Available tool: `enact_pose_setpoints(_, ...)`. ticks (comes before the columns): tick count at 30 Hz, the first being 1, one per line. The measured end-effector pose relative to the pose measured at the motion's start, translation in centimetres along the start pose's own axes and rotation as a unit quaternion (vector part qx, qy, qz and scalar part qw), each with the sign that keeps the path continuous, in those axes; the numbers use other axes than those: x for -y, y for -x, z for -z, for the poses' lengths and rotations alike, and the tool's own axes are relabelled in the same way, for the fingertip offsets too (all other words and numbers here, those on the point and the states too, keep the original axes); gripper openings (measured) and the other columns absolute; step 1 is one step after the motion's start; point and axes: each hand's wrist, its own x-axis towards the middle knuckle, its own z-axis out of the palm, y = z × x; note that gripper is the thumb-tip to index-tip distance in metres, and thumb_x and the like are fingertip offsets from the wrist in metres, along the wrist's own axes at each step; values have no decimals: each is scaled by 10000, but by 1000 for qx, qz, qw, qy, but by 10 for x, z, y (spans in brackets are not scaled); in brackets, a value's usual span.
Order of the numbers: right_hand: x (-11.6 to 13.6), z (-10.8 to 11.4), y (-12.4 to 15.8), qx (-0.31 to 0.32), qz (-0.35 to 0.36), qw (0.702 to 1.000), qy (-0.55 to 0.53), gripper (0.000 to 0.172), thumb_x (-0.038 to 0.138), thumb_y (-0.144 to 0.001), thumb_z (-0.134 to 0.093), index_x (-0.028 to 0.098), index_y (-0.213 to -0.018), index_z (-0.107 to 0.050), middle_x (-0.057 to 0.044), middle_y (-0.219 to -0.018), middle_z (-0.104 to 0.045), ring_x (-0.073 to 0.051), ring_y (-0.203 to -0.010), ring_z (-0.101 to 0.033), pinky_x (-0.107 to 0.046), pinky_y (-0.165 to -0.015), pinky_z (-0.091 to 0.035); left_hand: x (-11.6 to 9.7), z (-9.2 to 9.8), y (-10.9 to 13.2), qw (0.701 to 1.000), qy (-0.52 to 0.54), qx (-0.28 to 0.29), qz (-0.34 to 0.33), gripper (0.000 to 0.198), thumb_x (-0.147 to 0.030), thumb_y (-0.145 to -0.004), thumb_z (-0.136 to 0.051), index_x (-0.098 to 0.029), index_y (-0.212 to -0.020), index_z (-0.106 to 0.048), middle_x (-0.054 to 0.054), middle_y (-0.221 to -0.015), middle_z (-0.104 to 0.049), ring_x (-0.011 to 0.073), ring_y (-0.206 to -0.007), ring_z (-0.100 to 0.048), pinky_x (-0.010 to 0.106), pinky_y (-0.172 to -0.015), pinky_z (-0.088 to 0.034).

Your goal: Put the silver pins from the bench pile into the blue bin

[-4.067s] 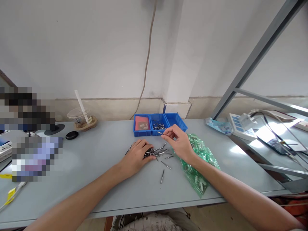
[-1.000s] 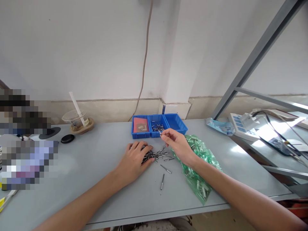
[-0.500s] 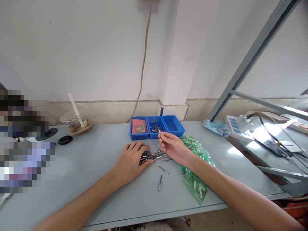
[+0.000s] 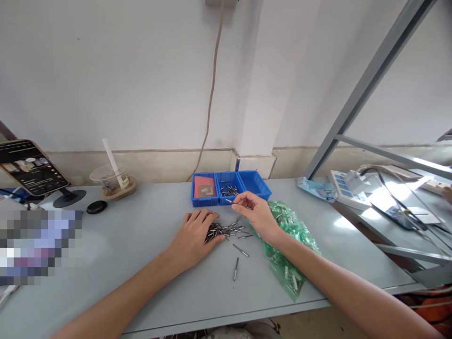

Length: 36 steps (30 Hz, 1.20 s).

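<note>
My left hand [image 4: 192, 238] rests on the table with thumb and fingers apart, curved around the left side of a pile of thin metal blind rivets [image 4: 226, 230]. Between the thumb and fingertips of my right hand [image 4: 257, 214], a single blind rivet [image 4: 229, 201] is pinched, its light tip pointing left. It is held just in front of the middle blue bin [image 4: 229, 176], where more rivets lie. Two loose rivets, a nearer one [image 4: 235, 269] and a farther one [image 4: 241, 250], lie in front of the pile. Under my right forearm is a green plastic bag [image 4: 291, 270] with small pieces inside.
A left blue bin [image 4: 205, 202] holds a red packet, and a right blue bin [image 4: 256, 182] adjoins the middle one. Leftward are a phone on a stand [image 4: 33, 167], a black oval object [image 4: 96, 207] and a plastic cup [image 4: 109, 176]. A metal frame [image 4: 360, 94] and power strip [image 4: 348, 190] stand right.
My right hand has turned so the pinched rivet now points left rather than up, and it sits slightly lower. My left hand stays at the pile. The view has shifted slightly.
</note>
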Motion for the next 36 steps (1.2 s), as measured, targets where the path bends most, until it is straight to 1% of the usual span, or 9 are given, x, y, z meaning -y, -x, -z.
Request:
enact_pose_setpoints(4, -2, 0, 1, -7, 50, 997, 51, 141, 351, -877, -800, 248, -909, -710, -5, -861, -638, -191, -794, -558, -348, -760, -453, 0, 0, 0, 1000, -1, 5, 0, 430, -509, -1035, -629, -238, -1365, -575, 86, -1318, -636, 297, -1173, -596, 470, -972, -457)
enact_pose_setpoints(8, 0, -1, 3, -1, 64, 996, 62, 120, 355, -911, -773, 256, -930, -708, -11, -867, -640, -200, -803, -561, -354, -759, -451, 0, -1, 1, 1000, -7, 1, 1, 413, -505, -1028, -641, -239, -1340, -588, 82, -1316, -633, 300, -1173, -595, 471, -969, -457)
enact_pose_setpoints(11, 3, -1, 4, 12, 28, 999, 18, 158, 395, -916, -777, 254, -940, -708, -4, -849, -614, -181, -753, -525, -333, -700, -429, 0, -1, 1, 1000, -9, 0, 1, 404, -511, -1029, -636, -246, -1332, -594, 84, -1311, -632, 301, -1167, -597, 471, -964, -460)
enact_pose_setpoints(13, 5, 0, 4, 26, -17, 999, -43, 196, 430, -922, -774, 249, -953, -708, 3, -861, -594, -152, -700, -483, -314, -657, -404, 1, -1, 1, 1000, -10, 0, 0, 406, -519, -1030, -632, -247, -1329, -596, 87, -1310, -630, 301, -1161, -598, 471, -962, -462)
enact_pose_setpoints(16, 4, 0, 3, 45, -66, 987, -142, 243, 468, -934, -767, 232, -957, -716, 8, -875, -569, -120, -663, -437, -293, -638, -381, 1, -1, 1, 1000, -14, 0, 1, 412, -524, -1030, -628, -242, -1330, -597, 89, -1302, -629, 299, -1151, -597, 472, -956, -464)
enact_pose_setpoints(19, 3, 1, 2, 57, -90, 972, -209, 281, 482, -913, -797, 212, -938, -728, 10, -842, -548, -109, -652, -412, -281, -619, -363, 1, -1, 0, 1000, -16, 4, 3, 422, -528, -1029, -629, -237, -1332, -592, 88, -1296, -626, 296, -1140, -591, 474, -951, -463)
enact_pose_setpoints(24, 6, 1, 2, 66, -117, 957, -258, 315, 475, -851, -865, 197, -907, -728, 15, -808, -529, -102, -637, -394, -272, -599, -352, 0, -1, 0, 1000, -13, 7, 8, 418, -518, -1023, -644, -232, -1323, -595, 90, -1289, -623, 292, -1141, -577, 472, -957, -462)
enact_pose_setpoints(28, 8, 1, 2, 63, -124, 955, -262, 311, 466, -860, -858, 192, -909, -719, 16, -807, -522, -102, -635, -386, -271, -600, -357, 0, 0, 0, 1000, -13, 10, 8, 387, -520, -1024, -641, -231, -1281, -617, 84, -1254, -629, 287, -1121, -581, 462, -947, -465)
enact_pose_setpoints(36, 8, 0, 3, 58, -99, 975, -190, 359, 545, -888, -797, 204, -951, -704, 12, -822, -536, -117, -638, -400, -283, -598, -366, -1, 2, -1, 1000, -4, 11, 5, 305, -488, -1025, -652, -240, -1202, -644, 67, -1208, -638, 279, -1083, -590, 442, -918, -458)
